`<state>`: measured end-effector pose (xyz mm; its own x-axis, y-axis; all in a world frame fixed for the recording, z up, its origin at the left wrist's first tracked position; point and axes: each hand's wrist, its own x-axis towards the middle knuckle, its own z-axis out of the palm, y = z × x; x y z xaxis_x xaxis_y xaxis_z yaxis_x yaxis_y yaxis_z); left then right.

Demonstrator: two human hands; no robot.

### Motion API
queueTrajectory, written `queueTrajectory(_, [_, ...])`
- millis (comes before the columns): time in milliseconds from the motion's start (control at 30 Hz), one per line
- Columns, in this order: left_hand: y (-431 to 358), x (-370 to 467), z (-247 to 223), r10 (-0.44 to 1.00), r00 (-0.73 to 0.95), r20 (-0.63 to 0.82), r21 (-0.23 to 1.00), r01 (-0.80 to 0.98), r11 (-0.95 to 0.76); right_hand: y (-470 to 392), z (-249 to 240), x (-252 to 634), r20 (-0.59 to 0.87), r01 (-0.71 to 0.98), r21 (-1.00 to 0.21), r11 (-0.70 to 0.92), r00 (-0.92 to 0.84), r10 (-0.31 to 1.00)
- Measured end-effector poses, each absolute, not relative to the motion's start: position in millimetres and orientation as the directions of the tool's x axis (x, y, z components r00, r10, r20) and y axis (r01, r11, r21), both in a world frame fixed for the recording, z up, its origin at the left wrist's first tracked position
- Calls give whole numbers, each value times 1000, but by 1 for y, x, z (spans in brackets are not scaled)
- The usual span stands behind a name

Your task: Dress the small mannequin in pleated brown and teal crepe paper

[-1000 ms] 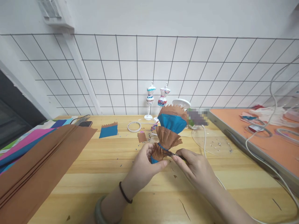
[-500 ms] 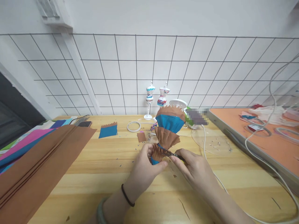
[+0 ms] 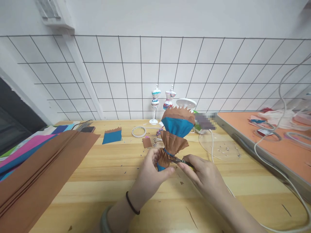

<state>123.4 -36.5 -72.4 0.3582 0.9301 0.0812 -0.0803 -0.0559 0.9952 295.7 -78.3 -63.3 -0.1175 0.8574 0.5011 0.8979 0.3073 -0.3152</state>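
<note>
My left hand [image 3: 149, 173] is closed around the lower end of a brown and blue crepe-paper dress [image 3: 178, 127], fingers behind it and thumb in front. The paper flares upward in zigzag-edged tiers, gathered at a blue tie [image 3: 167, 152]. Behind its top shows a white round base [image 3: 186, 103], apparently belonging to a stand inside the paper. My right hand [image 3: 204, 171] grips what look like small scissors [image 3: 178, 160] with dark and yellow handles. Their metal tips touch the brown gathers just below the tie. The left fingertips are partly hidden by the paper.
Two small white painted dress forms [image 3: 155, 97] stand at the back. A blue and brown paper piece [image 3: 112, 136], a tape roll [image 3: 139, 131] and a small brown square [image 3: 147, 142] lie left of centre. Paper sheets [image 3: 53, 168] cover the left; a white cable [image 3: 267, 160] crosses the right.
The paper dress and the white base behind it have tipped slightly upward, with the top tier opening wider to view. Both hands stay almost in place, the scissors still at the gathers.
</note>
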Motion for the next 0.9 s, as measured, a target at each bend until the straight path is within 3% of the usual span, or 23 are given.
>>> queueTrajectory(467, [-35,125,-73,939,328,102,993,-90,-76,-78,-66,301,462,900,-338,275,-96,882])
queueTrajectory(667, [-33,124,-73,943,312,115,992,-93,-91,-78,-64,306,466,876,-416,243,-24,884])
queueTrajectory(900, [-35,126,-76,937,318,144,986,-126,-109,-80,-64,297,575,694,-554,461,-82,814])
